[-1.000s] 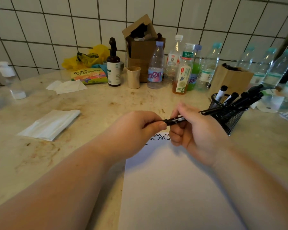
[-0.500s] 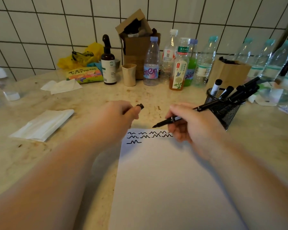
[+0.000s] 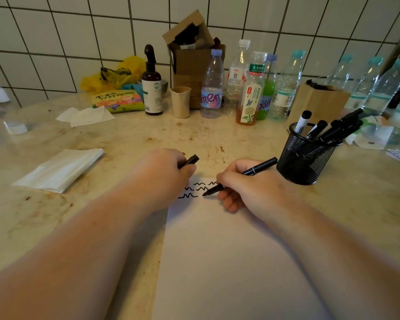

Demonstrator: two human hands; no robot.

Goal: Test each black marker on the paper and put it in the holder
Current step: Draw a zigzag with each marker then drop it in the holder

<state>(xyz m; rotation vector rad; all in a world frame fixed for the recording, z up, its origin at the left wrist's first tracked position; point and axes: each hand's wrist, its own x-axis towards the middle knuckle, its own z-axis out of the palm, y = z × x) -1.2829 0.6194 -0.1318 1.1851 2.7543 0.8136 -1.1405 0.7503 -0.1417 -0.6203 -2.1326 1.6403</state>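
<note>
My right hand grips an uncapped black marker, its tip touching the white paper just right of the third row of black squiggles. My left hand rests on the paper's top left corner and is closed around the marker's black cap. A black mesh holder stands to the right of my right hand with several black markers leaning in it.
Along the tiled wall stand several plastic bottles, a brown pump bottle, a beige cup and cardboard boxes. A folded white tissue lies at left. A wooden box sits behind the holder.
The cap came off the marker and stayed in my left hand. My right hand lowered the marker from mid-air until its tip reached the paper beside the squiggles.
</note>
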